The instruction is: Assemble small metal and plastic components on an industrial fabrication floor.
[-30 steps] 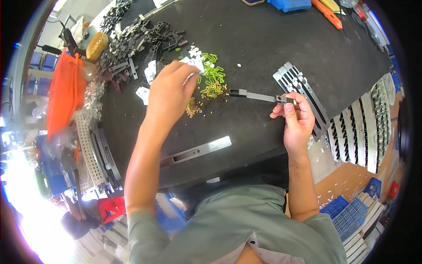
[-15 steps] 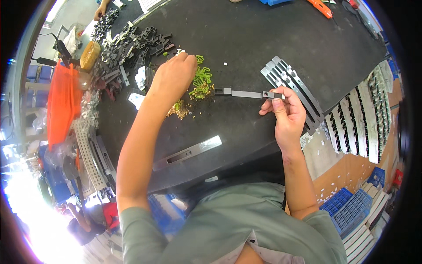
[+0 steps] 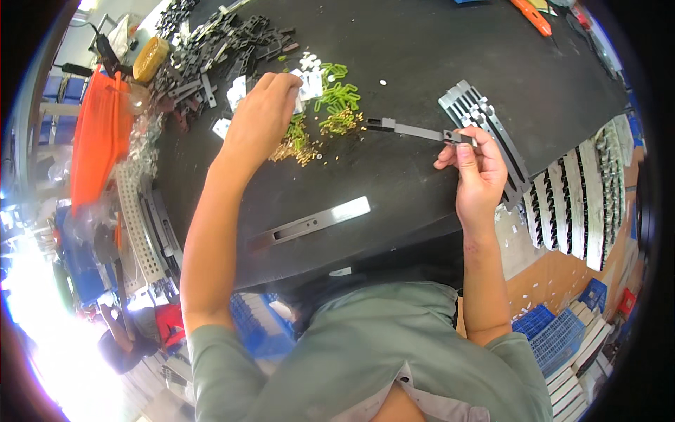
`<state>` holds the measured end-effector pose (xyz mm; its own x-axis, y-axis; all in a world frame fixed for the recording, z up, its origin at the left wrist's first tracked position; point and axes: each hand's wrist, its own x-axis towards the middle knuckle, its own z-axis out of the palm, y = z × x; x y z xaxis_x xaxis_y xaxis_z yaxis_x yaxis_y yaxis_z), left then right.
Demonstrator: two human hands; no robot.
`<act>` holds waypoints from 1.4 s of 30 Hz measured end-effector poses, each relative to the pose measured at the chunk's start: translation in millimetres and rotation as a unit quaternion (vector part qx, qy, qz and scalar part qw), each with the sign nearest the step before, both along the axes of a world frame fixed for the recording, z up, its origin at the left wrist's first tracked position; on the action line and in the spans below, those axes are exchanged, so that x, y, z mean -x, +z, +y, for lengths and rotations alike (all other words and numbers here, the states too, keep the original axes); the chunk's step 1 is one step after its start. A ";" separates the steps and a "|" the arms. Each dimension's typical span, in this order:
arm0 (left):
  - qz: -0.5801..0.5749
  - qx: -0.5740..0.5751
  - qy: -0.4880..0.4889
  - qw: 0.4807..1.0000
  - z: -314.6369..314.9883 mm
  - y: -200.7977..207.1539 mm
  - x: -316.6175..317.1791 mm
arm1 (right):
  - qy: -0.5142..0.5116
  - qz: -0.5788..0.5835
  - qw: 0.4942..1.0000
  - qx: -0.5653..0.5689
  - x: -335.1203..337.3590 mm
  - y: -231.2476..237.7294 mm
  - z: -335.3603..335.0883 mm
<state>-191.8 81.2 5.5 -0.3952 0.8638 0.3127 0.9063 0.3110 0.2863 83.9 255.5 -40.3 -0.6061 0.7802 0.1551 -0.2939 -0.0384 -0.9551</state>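
Slim grey metal bar (image 3: 420, 131): still one-handed, clamped by your right hand (image 3: 481, 176); left hand (image 3: 261, 116) (grip: can't tell) shifted away from green plastic loops (image 3: 340, 97).

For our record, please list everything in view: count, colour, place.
Table: one, black, centre
Slim bar: one, grey, centre
Slotted bar: one, grey, near edge
Other bars: several, grey, right
Small parts: many, dark, left
Clips: many, green, centre
Tiny bits: many, gold, centre
Flat pieces: several, white, centre
Block: one, yellow, left
Bulky item: one, orange, left
Tool: one, orange, upper right
Crates: several, blue, right
Strips: several, white, right
Left hand: one, bare, by flat pieces
Right hand: one, bare, on slim bar
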 end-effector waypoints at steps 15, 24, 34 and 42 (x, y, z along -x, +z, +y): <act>-0.210 0.017 0.220 0.953 -92.9 26.5 -25.8 | 0.003 -0.012 1.000 -0.019 -0.6 -3.9 -0.3; -0.212 0.017 0.033 0.977 -132.8 33.6 -83.2 | -0.002 -0.023 0.999 -0.036 -2.0 -7.0 3.3; -0.110 0.045 -0.160 0.980 -118.9 13.4 -96.4 | 0.000 -0.023 0.999 -0.032 -1.3 -7.5 2.2; -0.093 0.145 -0.120 0.978 -101.2 45.1 -111.6 | -0.013 -0.004 0.999 -0.035 -5.8 -5.3 3.4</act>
